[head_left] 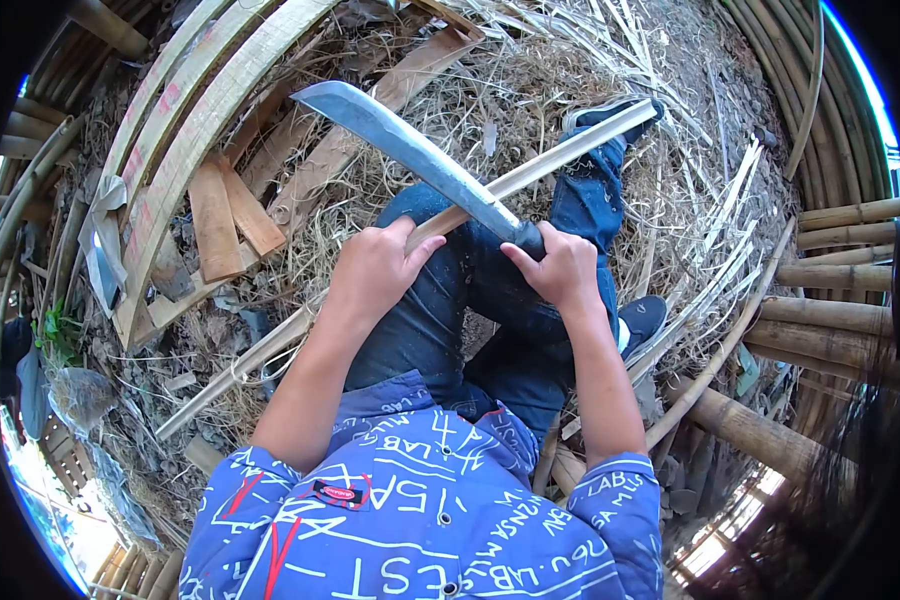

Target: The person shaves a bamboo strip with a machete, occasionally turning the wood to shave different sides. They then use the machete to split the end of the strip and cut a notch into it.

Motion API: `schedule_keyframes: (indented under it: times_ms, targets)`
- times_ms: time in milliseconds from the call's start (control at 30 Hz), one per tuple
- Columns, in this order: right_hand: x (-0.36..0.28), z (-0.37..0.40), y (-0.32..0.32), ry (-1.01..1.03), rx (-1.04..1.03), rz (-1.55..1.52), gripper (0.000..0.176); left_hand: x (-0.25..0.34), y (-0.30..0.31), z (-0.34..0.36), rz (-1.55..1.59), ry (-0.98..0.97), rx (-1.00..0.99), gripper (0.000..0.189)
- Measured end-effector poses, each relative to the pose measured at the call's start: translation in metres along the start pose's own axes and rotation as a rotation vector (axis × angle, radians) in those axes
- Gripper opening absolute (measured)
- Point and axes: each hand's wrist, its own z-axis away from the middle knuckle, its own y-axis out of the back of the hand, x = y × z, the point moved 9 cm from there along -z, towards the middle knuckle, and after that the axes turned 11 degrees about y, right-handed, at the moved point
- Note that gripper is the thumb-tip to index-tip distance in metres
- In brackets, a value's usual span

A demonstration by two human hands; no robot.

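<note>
A long pale bamboo strip [575, 147] runs diagonally across my lap, from the lower left to beside my shoe at the upper right. My left hand [378, 262] is closed around it near my knee. In my right hand [555, 262] is the dark handle of a machete [400, 140]. Its wide blade points to the upper left and crosses over the strip just right of my left hand, touching or nearly touching it. My left palm and part of the handle are hidden.
Long curved wooden slats [185, 130] and short brown boards [213, 220] lie at the left. Fine shavings [490, 90] cover the ground ahead, with thin split strips [710, 270] at the right. Bamboo poles [820, 315] line the right edge. My shoes rest on the ground.
</note>
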Motion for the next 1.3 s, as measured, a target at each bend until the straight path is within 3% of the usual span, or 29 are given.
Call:
schedule_keyframes:
  times_ms: [133,500,1300]
  targets:
    - [0.006,0.002,0.000,-0.025,-0.068,-0.007,0.061,0.000,0.000,-0.001,0.009,-0.019,-0.005,0.044]
    - [0.007,0.005,0.017,0.025,0.022,0.099,0.062,-0.001,0.003,-0.001,0.065,-0.011,-0.010,0.043]
    - [0.041,0.027,0.041,0.029,-0.009,0.180,0.059,-0.002,0.002,-0.004,0.041,0.028,-0.109,0.046]
